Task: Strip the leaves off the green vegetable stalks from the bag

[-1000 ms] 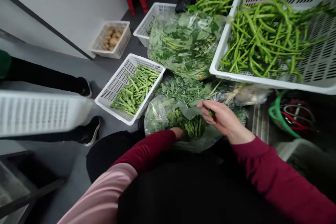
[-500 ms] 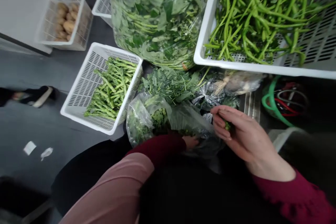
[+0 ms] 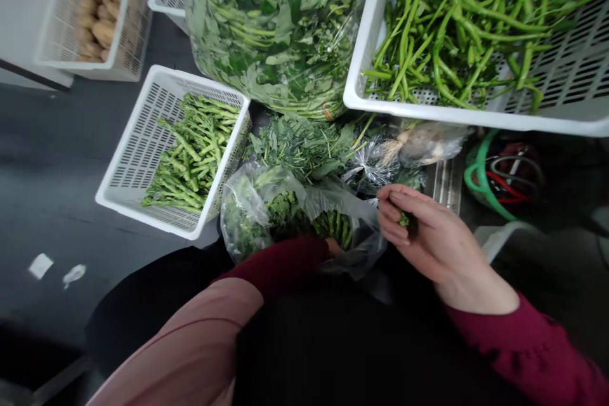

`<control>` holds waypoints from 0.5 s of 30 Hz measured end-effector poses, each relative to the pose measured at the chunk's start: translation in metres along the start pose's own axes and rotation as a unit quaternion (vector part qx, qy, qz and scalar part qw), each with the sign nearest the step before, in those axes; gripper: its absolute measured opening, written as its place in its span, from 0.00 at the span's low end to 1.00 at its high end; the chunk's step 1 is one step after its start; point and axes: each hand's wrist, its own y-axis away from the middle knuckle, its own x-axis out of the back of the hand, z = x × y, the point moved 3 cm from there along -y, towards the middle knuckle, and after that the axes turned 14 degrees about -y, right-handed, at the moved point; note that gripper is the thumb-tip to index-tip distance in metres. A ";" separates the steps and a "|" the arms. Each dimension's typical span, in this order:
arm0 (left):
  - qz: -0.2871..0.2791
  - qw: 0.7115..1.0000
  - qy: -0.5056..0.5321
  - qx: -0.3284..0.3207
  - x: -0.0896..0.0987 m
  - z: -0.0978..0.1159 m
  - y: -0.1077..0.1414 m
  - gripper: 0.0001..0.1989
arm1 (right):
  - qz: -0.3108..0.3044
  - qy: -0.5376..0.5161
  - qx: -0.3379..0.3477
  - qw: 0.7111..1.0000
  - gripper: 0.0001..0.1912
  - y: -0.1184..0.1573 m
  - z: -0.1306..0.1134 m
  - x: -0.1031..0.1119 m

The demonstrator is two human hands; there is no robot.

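Note:
My left hand reaches into a clear plastic bag, its fingers hidden among the stems. Dark green broccolini shows inside the bag, stem ends toward the right and florets at the left. To the right of the bag, my right hand is raised with its fingers curled around a small piece of broccolini. Only a bit of green floret peeks out between those fingers. Beyond the bag, loose leafy greens lie in a heap.
A white basket of trimmed green stems stands left. Behind are a big bag of leafy greens and a white crate of long green peppers. A potato basket sits far left; a green-rimmed basket is at right.
The bag's mouth has opened wider, exposing stems that were covered. My left hand has sunk deeper into it. A person's foot at the left has gone from view. The right hand keeps its grip.

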 end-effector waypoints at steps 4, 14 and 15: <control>0.061 0.980 -0.183 0.045 0.051 -0.013 0.049 0.10 | -0.038 0.063 0.011 0.997 0.09 0.000 0.006 -0.009; 0.329 0.797 -0.506 0.006 0.131 -0.019 0.292 0.11 | -0.187 0.586 0.195 0.764 0.13 0.004 0.049 -0.033; 0.354 0.769 -0.532 -0.010 0.129 -0.014 0.310 0.10 | -0.220 0.598 0.184 0.748 0.14 0.010 0.057 -0.040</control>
